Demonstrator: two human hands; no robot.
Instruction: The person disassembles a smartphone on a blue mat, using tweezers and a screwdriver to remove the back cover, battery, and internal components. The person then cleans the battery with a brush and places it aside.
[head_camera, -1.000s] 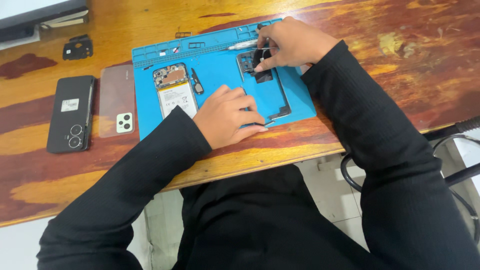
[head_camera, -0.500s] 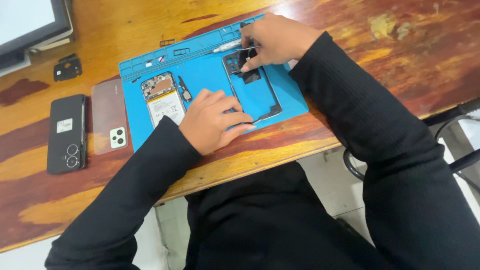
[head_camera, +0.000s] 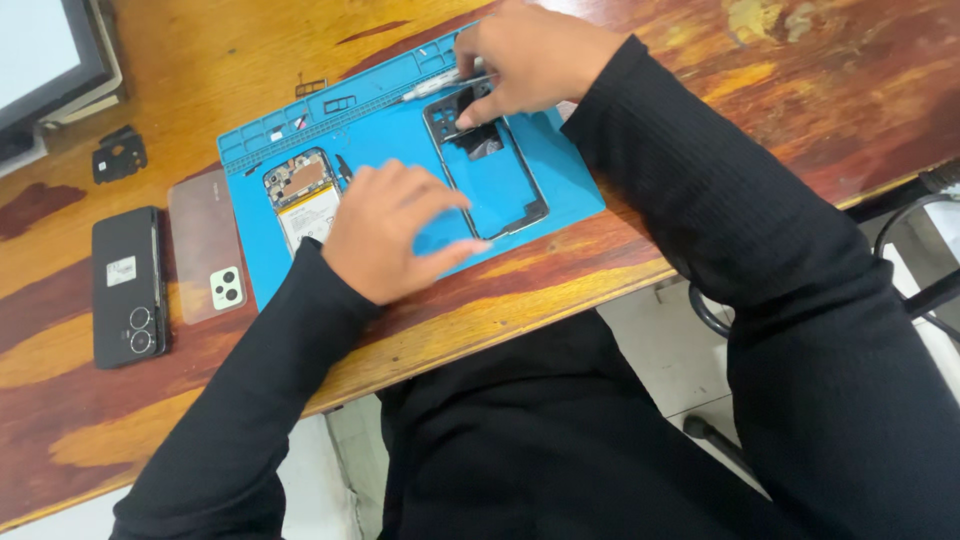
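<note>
Since the earlier frame the left hand (head_camera: 395, 232) has been sliding slightly toward the phone frame (head_camera: 487, 165), fingers loosely spread, flat on the blue repair mat (head_camera: 565, 175) and holding nothing. Farther off, the right hand (head_camera: 535, 58) is pinching a slim tool (head_camera: 437, 85) at the frame's top end.

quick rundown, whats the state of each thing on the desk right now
phone frame: empty, flat on mat, both hands on it
opened phone: back off, battery showing
black phone: face down, closed
back cover: off, lying flat
left hand: pressing frame's lower edge
right hand: holding tool at frame's top
</note>
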